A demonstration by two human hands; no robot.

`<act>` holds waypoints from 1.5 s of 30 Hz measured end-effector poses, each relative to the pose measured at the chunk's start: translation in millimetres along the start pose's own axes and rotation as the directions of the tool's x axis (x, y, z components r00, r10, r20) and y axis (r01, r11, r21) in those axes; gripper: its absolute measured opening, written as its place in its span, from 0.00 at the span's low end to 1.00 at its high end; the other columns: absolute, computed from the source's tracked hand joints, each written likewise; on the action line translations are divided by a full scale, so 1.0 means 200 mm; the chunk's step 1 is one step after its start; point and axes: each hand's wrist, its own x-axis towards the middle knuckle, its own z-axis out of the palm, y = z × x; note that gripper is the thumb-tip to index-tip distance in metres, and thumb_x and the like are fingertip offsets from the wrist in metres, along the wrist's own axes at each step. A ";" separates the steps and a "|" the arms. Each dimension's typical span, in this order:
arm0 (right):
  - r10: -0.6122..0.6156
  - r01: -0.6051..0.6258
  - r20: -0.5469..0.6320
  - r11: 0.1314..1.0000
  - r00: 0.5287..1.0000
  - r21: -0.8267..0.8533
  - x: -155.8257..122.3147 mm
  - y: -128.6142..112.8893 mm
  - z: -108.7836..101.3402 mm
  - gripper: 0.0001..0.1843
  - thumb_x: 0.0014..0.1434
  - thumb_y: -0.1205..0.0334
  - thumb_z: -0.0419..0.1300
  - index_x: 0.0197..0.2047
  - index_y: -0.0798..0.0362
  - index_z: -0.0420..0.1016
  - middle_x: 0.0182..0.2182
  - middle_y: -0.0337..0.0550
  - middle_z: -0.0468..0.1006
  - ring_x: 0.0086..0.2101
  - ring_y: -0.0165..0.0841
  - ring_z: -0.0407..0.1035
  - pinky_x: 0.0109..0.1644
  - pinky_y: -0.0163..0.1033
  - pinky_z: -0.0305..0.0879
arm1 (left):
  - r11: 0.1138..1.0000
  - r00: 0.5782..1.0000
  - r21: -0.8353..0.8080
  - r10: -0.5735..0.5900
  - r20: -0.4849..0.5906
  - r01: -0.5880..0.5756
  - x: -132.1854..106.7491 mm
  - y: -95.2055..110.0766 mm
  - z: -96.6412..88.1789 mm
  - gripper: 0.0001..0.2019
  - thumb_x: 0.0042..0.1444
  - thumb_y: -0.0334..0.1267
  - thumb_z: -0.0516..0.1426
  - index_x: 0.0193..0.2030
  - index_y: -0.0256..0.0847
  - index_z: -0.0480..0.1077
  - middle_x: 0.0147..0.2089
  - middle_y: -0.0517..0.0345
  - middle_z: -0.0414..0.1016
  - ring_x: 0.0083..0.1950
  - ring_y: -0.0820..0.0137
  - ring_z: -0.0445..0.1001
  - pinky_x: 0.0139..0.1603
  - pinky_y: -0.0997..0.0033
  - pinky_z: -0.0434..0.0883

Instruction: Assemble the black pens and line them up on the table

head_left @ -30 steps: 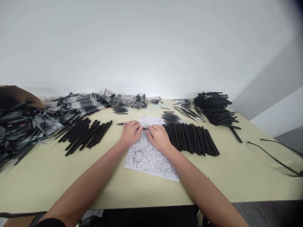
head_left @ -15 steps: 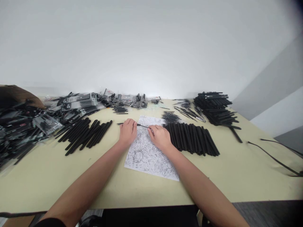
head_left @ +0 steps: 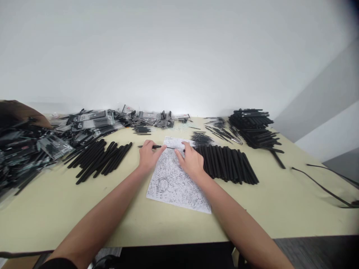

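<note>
My left hand [head_left: 149,156] is closed around a slim black pen-like stick [head_left: 156,147], with one end poking out to its left. From its right end a thin dark rod [head_left: 170,148] runs across to my right hand [head_left: 191,160]. There the thumb lies by the rod and the index finger is lifted, leaving a gap with a dark piece in it. The hidden fingers seem to keep hold of the rod. Beneath both hands lies a white sheet [head_left: 179,186] covered in scribbles.
Thick black sticks lie in a pile [head_left: 102,158] at left and a row [head_left: 227,164] at right. Thin black rods [head_left: 202,138] and packaged items [head_left: 92,121] sit farther back. A stack of black sticks [head_left: 252,127] and eyeglasses [head_left: 322,185] are on the right.
My right index finger has lifted away from the thumb, opening the pinch. The left thumb has stretched out to the right along the stick.
</note>
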 end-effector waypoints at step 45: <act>-0.547 0.534 -0.011 0.811 0.837 0.241 -0.01 0.02 0.10 0.34 0.65 0.70 0.45 0.73 0.55 0.45 0.60 0.55 0.70 0.58 0.42 0.64 0.60 0.52 0.65 | 0.987 0.980 0.111 0.095 0.174 -0.115 -0.01 0.03 0.00 0.15 0.63 0.46 0.54 0.28 0.41 0.62 0.34 0.56 0.70 0.39 0.65 0.72 0.41 0.65 0.65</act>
